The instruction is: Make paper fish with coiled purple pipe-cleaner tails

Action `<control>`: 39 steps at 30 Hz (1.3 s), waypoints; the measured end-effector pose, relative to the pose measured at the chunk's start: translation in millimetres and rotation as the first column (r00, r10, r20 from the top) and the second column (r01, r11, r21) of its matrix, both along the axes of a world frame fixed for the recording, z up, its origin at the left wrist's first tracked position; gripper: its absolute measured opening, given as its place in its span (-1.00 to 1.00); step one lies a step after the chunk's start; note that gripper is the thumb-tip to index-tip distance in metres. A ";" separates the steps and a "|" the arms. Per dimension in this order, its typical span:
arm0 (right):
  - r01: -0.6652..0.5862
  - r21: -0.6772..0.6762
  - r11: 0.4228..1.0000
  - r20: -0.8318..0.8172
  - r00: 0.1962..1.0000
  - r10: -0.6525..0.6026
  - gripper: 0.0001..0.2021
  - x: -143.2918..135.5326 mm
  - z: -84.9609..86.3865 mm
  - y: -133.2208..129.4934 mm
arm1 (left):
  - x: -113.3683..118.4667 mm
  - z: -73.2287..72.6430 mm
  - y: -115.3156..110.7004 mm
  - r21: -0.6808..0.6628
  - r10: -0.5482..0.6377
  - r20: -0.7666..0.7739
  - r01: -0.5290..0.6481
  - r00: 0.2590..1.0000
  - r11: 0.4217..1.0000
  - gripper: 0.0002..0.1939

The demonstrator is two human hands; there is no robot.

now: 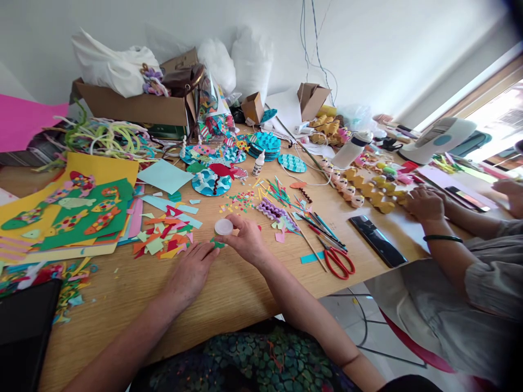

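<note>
Low over the wooden table, my right hand (248, 238) pinches a small round white lid-like disc (224, 226) between thumb and fingers. My left hand (190, 272) lies on the tabletop with its fingers stretched out. Its fingertips touch or nearly touch a small green paper piece (218, 243) just below the disc. Cut paper scraps (163, 234) in orange, red, yellow and green spread to the left of my hands. Beyond the disc are tiny coloured paper dots (239, 201). A purple wavy strip (275, 214) lies to the right of my right hand.
Red-handled scissors (339, 262), pencils (322, 228) and a black phone (378, 240) lie to the right. A glue bottle (259, 163) stands near blue decorated discs (211, 182). Paper fish on green paper (122, 190) are at left. Another person's hands (425, 204) work at far right.
</note>
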State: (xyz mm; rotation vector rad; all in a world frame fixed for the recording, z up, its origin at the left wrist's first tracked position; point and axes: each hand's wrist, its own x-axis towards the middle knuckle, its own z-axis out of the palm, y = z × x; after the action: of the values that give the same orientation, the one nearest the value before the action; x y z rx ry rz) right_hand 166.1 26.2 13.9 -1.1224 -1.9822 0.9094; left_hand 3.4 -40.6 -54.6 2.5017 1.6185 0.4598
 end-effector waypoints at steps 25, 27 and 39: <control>-0.020 0.015 1.000 -0.066 0.998 0.021 -0.86 1.2 -0.1 -1.1 | 2.9 6.7 -0.3 0.024 0.000 -0.051 0.001 0.999 1.000 -0.58; -0.036 0.013 0.999 -0.058 0.998 0.037 -0.86 0.9 -1.1 -1.9 | 2.7 6.8 -0.2 0.033 -0.019 -0.068 0.022 0.998 0.999 -0.58; -0.023 -0.012 1.000 -0.061 0.998 0.023 -0.86 1.8 1.9 -1.1 | 1.5 3.0 -0.9 -0.004 0.014 -0.051 -0.014 0.999 1.000 -0.59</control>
State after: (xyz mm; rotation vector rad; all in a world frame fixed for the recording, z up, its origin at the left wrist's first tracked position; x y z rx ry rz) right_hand 168.0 25.1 15.7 -1.0684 -1.9461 0.9582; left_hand 4.9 -41.5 -51.7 2.5201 1.6545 0.3972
